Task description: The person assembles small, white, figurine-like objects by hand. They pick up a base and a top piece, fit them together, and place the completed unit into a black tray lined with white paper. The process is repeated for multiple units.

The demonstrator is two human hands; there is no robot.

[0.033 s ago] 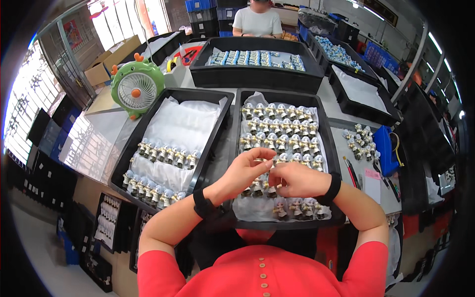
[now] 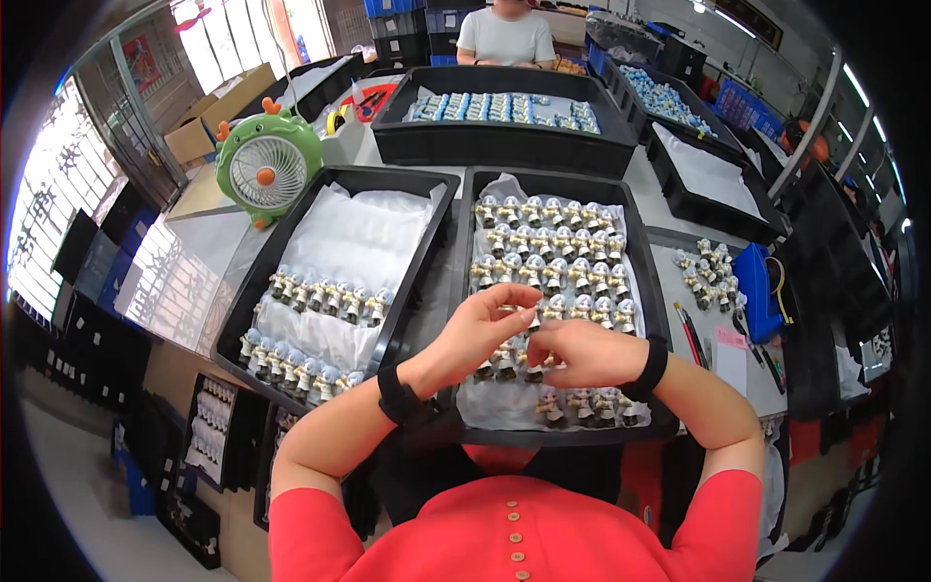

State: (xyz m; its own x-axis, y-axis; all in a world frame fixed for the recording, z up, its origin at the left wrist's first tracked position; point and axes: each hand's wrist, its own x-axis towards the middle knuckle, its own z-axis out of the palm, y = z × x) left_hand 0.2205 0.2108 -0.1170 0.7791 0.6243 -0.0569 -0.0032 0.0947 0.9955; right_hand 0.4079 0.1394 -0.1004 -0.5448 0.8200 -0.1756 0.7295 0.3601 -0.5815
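Small figurines (image 2: 553, 274) with pale hair and gold-and-dark clothing lie in rows on white lining in the black tray (image 2: 642, 291) before me. My left hand (image 2: 482, 330) hovers over the tray's middle rows, fingers bent toward the thumb. Close beside it, my right hand (image 2: 592, 355) has its fingers curled inward and pointing left. Whatever sits between the fingertips is too small or hidden to name. Both hands cover part of the middle rows. Nearest me in the tray is a short row of figurines (image 2: 582, 405).
To the left, another black tray (image 2: 396, 320) holds two rows of figurines. A green fan (image 2: 269, 167) stands behind it. Loose figurines (image 2: 713, 274), pens (image 2: 693, 335) and a blue box (image 2: 754, 291) lie at right. Beyond a far tray (image 2: 495, 145) sits a person (image 2: 504, 39).
The whole view has shifted very slightly. Both hands keep almost the same pose over the tray.
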